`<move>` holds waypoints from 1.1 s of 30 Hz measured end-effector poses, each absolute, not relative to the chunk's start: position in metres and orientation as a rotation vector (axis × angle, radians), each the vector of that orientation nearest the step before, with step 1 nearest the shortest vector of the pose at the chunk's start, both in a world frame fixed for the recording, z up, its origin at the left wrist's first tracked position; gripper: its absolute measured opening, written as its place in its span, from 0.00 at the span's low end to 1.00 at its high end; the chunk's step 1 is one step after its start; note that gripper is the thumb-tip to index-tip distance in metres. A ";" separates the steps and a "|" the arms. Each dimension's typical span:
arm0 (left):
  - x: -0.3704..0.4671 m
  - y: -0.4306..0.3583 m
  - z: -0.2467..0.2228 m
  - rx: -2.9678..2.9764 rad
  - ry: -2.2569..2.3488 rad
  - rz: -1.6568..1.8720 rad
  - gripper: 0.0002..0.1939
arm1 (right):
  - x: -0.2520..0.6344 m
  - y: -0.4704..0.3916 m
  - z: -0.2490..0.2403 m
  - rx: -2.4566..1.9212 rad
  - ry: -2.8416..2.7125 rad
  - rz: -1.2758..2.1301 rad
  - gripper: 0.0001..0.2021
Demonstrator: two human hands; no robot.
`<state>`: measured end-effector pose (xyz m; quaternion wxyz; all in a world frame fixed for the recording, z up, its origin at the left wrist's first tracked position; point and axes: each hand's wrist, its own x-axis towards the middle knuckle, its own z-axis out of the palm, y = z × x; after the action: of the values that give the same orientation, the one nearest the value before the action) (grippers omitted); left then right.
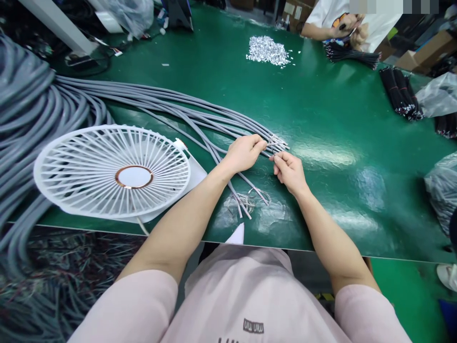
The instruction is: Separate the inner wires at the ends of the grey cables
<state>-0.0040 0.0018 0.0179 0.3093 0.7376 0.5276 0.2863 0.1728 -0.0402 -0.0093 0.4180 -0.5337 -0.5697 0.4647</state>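
Note:
Long grey cables (171, 98) run from a big coil at the left across the green table to my hands. My left hand (246, 151) is closed in a pinch at the cable ends, its fingertips on a thin strand or cable end. Just right of it, my right hand (290, 172) pinches too, at the same thin wires. What lies between the fingertips is too small to tell. Stripped cable ends (278, 142) fan out behind both hands. Nearer my body, a few separate cable ends (246, 209) lie beside a tangle of fine wire strands (247, 201).
A white fan (134, 177) stands left of my left forearm. Small silvery pieces (267, 50) are heaped at the back. Across the table, a person's hands (352, 28) are above black wire bundles (352, 55). More black bundles (400, 93) and plastic bags (442, 186) lie at the right.

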 end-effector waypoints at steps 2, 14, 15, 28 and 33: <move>-0.004 0.002 0.017 1.944 1.396 0.766 0.19 | 0.173 -0.040 -0.010 -1.337 -1.428 1.162 0.15; -0.003 0.002 0.016 1.933 1.402 0.750 0.18 | 0.170 -0.041 -0.006 -1.303 -1.364 1.196 0.15; -0.002 0.002 0.016 1.942 1.403 0.739 0.18 | 0.169 -0.040 -0.006 -1.300 -1.356 1.202 0.15; -0.001 0.003 0.013 1.898 1.397 0.812 0.17 | 0.169 -0.040 -0.004 -1.283 -1.308 1.285 0.13; -0.002 0.003 0.015 1.875 1.378 0.846 0.18 | 0.168 -0.040 -0.004 -1.279 -1.342 1.270 0.12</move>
<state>-0.0020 0.0026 0.0149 0.3266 0.7158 0.5260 0.3229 0.1683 -0.0402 -0.0044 0.4325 -0.5132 -0.5385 0.5095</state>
